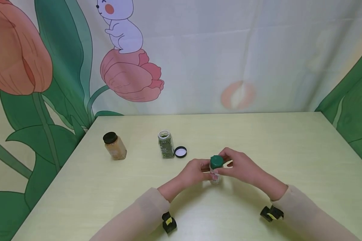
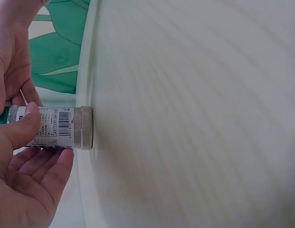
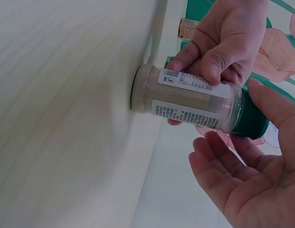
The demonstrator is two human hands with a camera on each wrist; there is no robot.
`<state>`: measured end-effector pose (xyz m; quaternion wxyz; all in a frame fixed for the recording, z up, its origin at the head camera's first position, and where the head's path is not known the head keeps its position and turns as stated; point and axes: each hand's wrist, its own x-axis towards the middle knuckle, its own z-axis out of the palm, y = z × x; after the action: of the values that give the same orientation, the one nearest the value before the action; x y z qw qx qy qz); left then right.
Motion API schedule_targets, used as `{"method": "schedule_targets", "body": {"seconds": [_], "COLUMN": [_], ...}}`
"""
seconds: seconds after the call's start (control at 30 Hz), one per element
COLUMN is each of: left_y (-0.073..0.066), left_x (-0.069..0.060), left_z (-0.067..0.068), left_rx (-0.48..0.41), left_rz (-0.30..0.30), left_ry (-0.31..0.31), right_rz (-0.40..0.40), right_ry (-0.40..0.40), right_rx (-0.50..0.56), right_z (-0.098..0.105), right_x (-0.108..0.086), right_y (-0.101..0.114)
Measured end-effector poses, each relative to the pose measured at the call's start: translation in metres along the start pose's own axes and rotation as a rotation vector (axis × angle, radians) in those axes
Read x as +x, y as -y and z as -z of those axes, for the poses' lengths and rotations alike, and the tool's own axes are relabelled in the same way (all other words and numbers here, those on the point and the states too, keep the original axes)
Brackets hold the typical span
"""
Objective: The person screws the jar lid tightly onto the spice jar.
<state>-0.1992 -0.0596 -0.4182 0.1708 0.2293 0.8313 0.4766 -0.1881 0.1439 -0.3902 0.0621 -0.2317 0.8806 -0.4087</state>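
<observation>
A clear jar (image 1: 215, 177) with a printed label and a green cap (image 1: 217, 161) stands upright on the table. My left hand (image 1: 193, 172) grips the jar's body from the left, its thumb across the label (image 2: 56, 127) in the left wrist view. From the right, my right hand (image 1: 240, 167) holds the green cap, which sits on the jar; in the right wrist view its thumb and a finger pinch the cap (image 3: 251, 115) while the other fingers are loosely bent.
An uncapped jar of green flakes (image 1: 166, 146) stands at the table's back middle, with a black lid (image 1: 180, 152) lying beside it, white inside up. Farther left stands a tan-filled jar (image 1: 117, 149) with a black cap. A printed curtain (image 1: 193, 67) hangs behind the table (image 1: 78, 201).
</observation>
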Motion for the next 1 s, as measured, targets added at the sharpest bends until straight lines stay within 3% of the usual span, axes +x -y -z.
{"method": "schedule_targets", "body": {"seconds": [0.27, 0.53, 0.83, 1.0], "left_y": [-0.001, -0.002, -0.002, -0.001], "left_x": [0.001, 0.001, 0.002, 0.002], "left_z": [0.0, 0.0, 0.001, 0.0], "left_rx": [0.012, 0.024, 0.013, -0.001], "left_rz": [0.004, 0.023, 0.032, 0.046], "left_ry": [-0.006, 0.0, 0.009, 0.016], "right_rz": [0.001, 0.027, 0.011, 0.032], "right_ry": [0.023, 0.099, 0.335, 0.406], "right_rx": [-0.03, -0.052, -0.008, 0.014], "right_z": [0.003, 0.012, 0.035, 0.044], "right_x": [0.0, 0.001, 0.01, 0.018], "right_y": [0.001, 0.002, 0.001, 0.0]}}
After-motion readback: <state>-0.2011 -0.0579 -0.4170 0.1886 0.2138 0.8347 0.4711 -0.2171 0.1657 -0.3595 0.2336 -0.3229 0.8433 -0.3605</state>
